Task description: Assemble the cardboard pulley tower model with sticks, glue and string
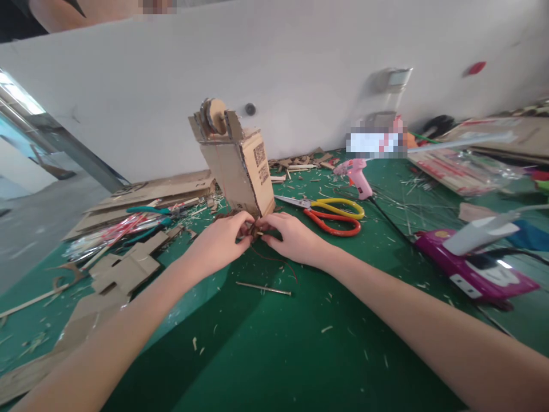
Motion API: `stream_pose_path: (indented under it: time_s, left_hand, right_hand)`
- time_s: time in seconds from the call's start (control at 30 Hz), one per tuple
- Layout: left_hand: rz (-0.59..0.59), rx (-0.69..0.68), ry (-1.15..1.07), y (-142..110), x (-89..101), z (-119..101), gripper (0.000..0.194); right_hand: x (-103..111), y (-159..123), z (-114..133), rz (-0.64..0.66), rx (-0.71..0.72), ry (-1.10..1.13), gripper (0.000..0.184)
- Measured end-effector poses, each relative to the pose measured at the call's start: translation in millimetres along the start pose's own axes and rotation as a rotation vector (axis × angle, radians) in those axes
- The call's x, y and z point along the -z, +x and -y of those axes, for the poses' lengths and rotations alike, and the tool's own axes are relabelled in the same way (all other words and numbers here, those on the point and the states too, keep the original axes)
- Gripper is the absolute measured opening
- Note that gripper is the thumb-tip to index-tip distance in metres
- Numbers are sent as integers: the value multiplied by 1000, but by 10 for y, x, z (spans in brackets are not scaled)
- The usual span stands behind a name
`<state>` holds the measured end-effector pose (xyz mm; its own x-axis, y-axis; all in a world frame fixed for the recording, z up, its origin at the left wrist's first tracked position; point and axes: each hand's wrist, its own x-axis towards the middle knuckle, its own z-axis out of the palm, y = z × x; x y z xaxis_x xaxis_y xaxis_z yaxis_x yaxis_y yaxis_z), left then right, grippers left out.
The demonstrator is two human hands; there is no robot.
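My left hand [227, 237] and my right hand [287, 234] meet at the foot of a tall cardboard box [234, 171]. Both are closed in a pinch on a small brown piece [256, 231] whose kind I cannot make out; fingers cover most of it. A thin dark red string [277, 260] trails from it onto the table. On top of the box sits a round cardboard wheel [215, 115] between upright cardboard pieces. Just in front of my hands lies a long nail [263, 288].
Scissors [334, 214] with yellow and red handles lie right of the box, near a pink glue gun [357, 176]. A purple power strip [472, 266] is farther right. Teal-handled pliers [150, 220] and cardboard scraps [124, 269] lie left. Shavings litter the green table [274, 355].
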<state>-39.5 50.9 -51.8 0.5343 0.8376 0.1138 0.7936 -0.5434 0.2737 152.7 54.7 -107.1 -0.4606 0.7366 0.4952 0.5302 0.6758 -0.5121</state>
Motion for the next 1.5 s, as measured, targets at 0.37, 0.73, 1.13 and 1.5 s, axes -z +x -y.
stream_pose_path:
  time_s: [0.37, 0.73, 1.13, 1.5]
  left_hand:
    - [39, -65, -141, 42, 61, 152, 23]
    - [31, -50, -140, 63, 2, 188, 27]
    - [49, -40, -208, 40, 41, 155, 24]
    - [42, -46, -199, 56, 17, 181, 26]
  right_hand:
    - [-22, 34, 37, 11, 16, 6, 24]
    - [-28, 15, 37, 14, -42, 23, 25]
    - [32, 10, 96, 52, 20, -43, 28]
    - [12, -2, 75, 49, -7, -37, 32]
